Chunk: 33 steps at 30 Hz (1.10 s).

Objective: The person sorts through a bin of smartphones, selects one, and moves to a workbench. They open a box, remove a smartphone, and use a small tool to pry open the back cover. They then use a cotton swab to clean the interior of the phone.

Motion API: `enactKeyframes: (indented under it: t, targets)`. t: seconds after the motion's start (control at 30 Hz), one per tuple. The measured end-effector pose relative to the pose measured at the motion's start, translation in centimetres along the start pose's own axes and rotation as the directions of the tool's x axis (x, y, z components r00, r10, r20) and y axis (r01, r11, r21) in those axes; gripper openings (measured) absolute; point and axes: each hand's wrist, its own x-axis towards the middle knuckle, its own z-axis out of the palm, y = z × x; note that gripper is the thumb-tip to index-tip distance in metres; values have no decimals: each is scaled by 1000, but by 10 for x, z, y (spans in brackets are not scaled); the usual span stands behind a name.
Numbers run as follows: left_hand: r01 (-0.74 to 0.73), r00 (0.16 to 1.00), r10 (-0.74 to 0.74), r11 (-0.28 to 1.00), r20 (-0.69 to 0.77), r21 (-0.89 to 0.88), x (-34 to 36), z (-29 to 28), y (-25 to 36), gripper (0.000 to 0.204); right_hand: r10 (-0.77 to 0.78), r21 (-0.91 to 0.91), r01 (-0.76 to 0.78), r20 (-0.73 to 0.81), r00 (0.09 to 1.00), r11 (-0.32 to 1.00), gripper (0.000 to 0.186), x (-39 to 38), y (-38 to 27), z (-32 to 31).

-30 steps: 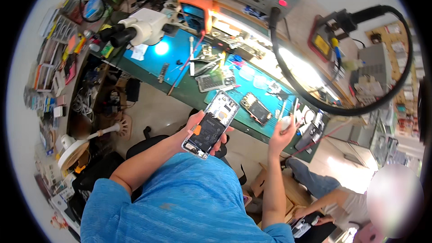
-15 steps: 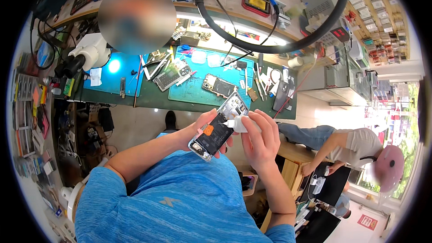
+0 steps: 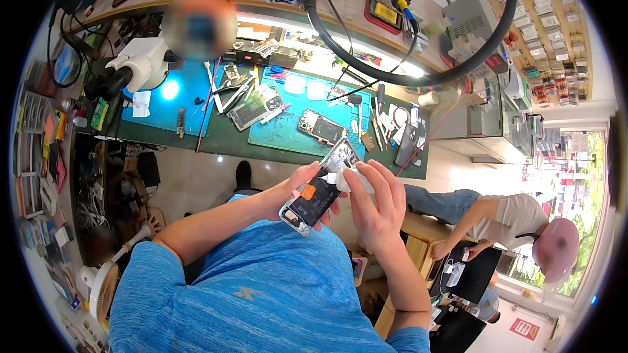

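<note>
My left hand (image 3: 292,188) grips an opened smartphone (image 3: 314,205) by its long sides, with the thumb at the near-left edge and fingertips at the other edge. The phone is held tilted, its inside facing up: a black battery with an orange patch, and bare metal parts toward the far end. In my right hand (image 3: 379,212) is a small white dropper bottle (image 3: 355,182), pinched between thumb and fingers. Its narrow tip points left, over the upper part of the phone near the left edge. Whether the tip touches the phone, I cannot tell.
Beyond my hands, a workbench holds a blue mat (image 3: 275,132) with another opened phone (image 3: 322,127), a phone frame (image 3: 252,112) and several tools. A microscope (image 3: 140,65) stands at left. A thick black hose (image 3: 418,80) arches over the bench. Another person (image 3: 504,216) works at right.
The bottle's tip has shifted a little left across the phone, toward its left edge. Both hands keep their holds. The view has moved slightly, so the bench appears lower.
</note>
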Motion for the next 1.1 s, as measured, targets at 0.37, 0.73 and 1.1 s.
enactKeyframes:
  t: [0.37,0.73,1.1]
  targets:
    - [-80,995,80,997,-59,-1,-9,1,-3,76,-186,42,181,209,960,983,50,33,-4,-32]
    - [-98,995,98,995,-10,-2,-11,-2,-5,76,43,290,-99,194,980,952,52,23,-5,-22]
    - [-232,972,233,967,0,-107,-3,-7,-1,86,262,642,-211,17,965,737,51,-20,-22,6]
